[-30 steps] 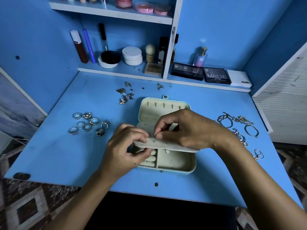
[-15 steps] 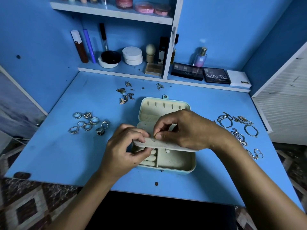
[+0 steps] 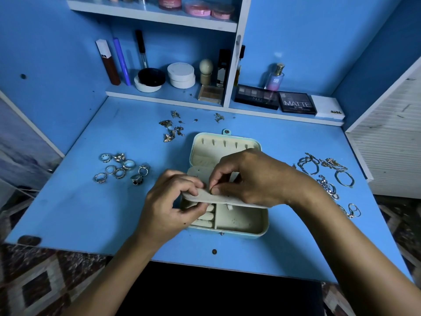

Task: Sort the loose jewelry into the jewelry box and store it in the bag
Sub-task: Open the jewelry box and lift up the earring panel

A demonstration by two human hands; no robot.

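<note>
At the middle of the blue worktop (image 3: 68, 213) lies the open jewelry box (image 3: 241, 224), a rounded pale-green case lined in cream velvety fabric, with padded ring rolls at the lower left and a row of small hooks in the lid. Across it runs a flat cream earring panel (image 3: 218, 198) dotted with small holes. The left hand (image 3: 170, 208) has its grip closed on the panel's left end; the right hand (image 3: 255, 176) pinches at the panel's top edge, and whether a small piece sits between its fingertips cannot be told. Metal rings (image 3: 120, 168) cluster to the left, butterfly earrings (image 3: 170, 128) behind, chain bracelets (image 3: 328, 174) to the right. On the shelf, two dark palettes read "NUDES" (image 3: 256, 96) and "MATTE" (image 3: 297, 102). Both hands and the panel sit as they did half a second ago.
</note>
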